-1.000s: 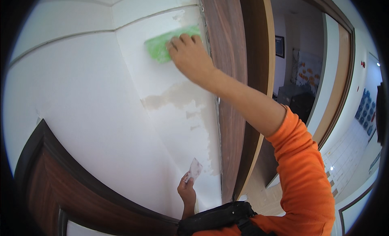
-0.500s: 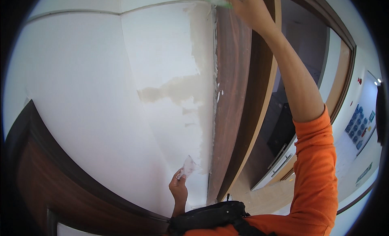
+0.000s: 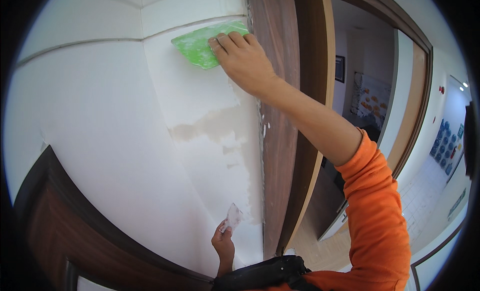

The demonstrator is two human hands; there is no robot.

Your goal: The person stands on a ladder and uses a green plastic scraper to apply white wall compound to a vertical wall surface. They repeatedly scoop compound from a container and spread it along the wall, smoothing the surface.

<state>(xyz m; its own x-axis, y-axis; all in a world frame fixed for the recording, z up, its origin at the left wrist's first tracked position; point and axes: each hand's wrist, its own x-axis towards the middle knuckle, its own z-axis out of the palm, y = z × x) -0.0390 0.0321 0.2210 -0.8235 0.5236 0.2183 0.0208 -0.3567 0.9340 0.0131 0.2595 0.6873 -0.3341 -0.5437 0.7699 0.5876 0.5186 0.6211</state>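
My right hand (image 3: 242, 61) grips a green flat plastic spreader (image 3: 200, 48) smeared with white, held against the upper part of the white wall (image 3: 110, 116), just left of the brown wood-grain door trim (image 3: 280, 181). Lower down, my left hand (image 3: 224, 243) pinches a small pale, stained flat piece (image 3: 232, 216), perhaps a scraper, in front of the wall. A beige damp-looking patch (image 3: 205, 123) and white filler run along the strip of wall beside the trim, with white smears on the trim itself.
A dark wooden door frame (image 3: 50, 191) is at lower left. A black bag (image 3: 260, 271) sits at my body. To the right, an open doorway shows a room with a picture (image 3: 367, 96); farther right, a corridor holds stacked blue water bottles (image 3: 442, 146).
My right hand and the spreader went up and right out of the upper edge, then came back down and left onto the upper wall. My left hand has shifted only slightly.
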